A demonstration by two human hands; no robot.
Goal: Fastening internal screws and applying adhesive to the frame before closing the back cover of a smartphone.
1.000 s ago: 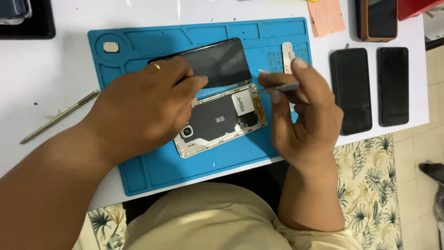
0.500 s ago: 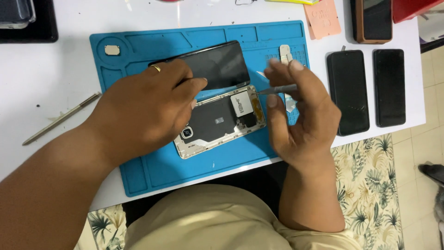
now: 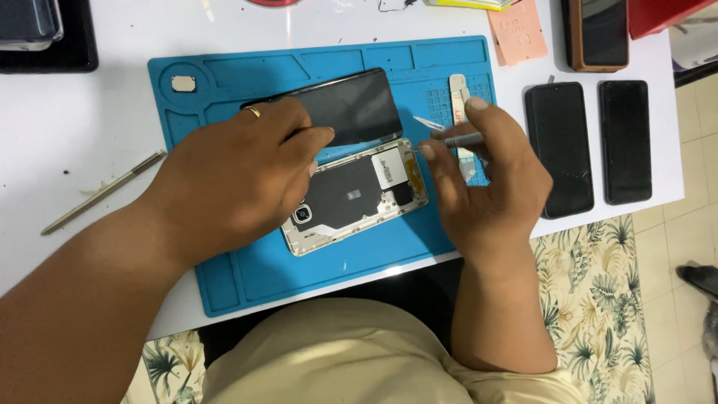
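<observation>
left hand [image 3: 239, 176] on opened phone [image 3: 355, 196], right hand [image 3: 490, 183] gripping tweezers [image 3: 441, 133], over blue mat [image 3: 247, 277]

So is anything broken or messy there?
The open phone on the blue mat has its back off, insides showing, and lies askew. The left hand steadies it; the right hand holds tweezers at its edge. A stylus lies loose on the table.

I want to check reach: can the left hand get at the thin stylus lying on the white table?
Probably yes: the left hand rests on the opened phone, and nothing lies between it and the stylus.
</observation>
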